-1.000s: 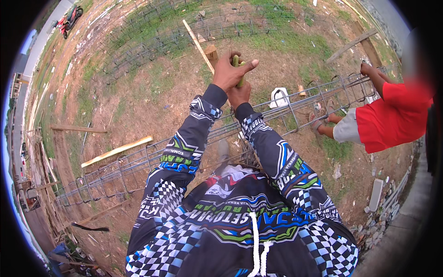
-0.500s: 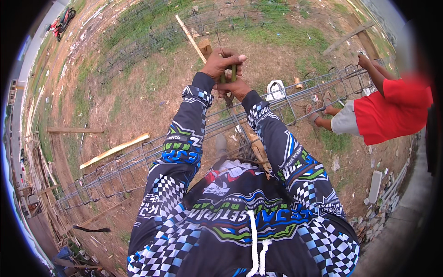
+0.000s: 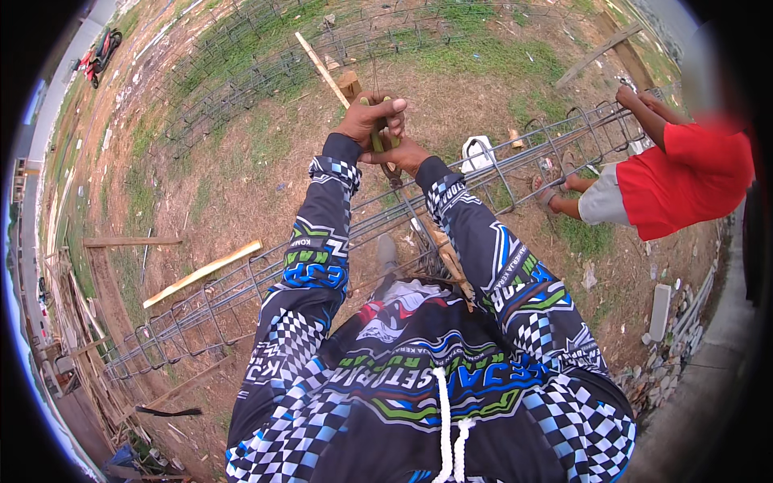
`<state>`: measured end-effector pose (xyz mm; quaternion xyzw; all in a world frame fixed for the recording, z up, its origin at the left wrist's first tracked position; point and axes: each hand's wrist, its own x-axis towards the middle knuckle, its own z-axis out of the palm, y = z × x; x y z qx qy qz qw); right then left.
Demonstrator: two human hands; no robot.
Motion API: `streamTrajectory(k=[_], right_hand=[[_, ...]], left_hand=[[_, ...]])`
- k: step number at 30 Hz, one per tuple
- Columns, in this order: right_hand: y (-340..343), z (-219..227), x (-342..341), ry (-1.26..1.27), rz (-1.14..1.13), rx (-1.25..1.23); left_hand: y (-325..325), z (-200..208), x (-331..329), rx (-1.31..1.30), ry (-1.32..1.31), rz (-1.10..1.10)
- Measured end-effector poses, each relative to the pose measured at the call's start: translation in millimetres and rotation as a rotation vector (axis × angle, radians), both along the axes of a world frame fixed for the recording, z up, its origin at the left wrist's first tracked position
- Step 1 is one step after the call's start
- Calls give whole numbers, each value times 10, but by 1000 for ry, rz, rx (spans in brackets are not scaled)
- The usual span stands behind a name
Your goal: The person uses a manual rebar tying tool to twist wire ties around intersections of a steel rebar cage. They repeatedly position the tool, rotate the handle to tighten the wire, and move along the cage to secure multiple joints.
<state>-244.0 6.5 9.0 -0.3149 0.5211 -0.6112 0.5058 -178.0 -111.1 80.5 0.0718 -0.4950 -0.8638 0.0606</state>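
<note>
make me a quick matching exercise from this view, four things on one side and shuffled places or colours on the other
1. green-handled tool
2. motorbike
3. co-worker's shirt
4. container

A. white, on the ground
B. red, at the far right
C. held between left hand and right hand
D. upper left

Pairs: 1-C, 2-D, 3-B, 4-A
</note>
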Motion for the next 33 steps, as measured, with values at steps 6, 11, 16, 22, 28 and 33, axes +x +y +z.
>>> streamTrajectory(k=[6, 11, 16, 22, 28, 33], right_hand=[[-141, -25, 374, 324, -680, 70], [-107, -393, 465, 638, -849, 151], [112, 93, 130, 43, -63, 75], [-129, -55, 390, 486, -731, 346], [108, -94, 599, 637, -766, 31], [94, -67, 271, -34, -57, 336]], left_hand=[[488, -247, -218, -856, -228, 1026], [516, -8, -279, -187, -345, 864], [-43, -215, 70, 141, 86, 1], [322, -206, -295, -559, -73, 642], [342, 10, -59, -113, -134, 395], [-285, -478, 1, 326, 309, -169]])
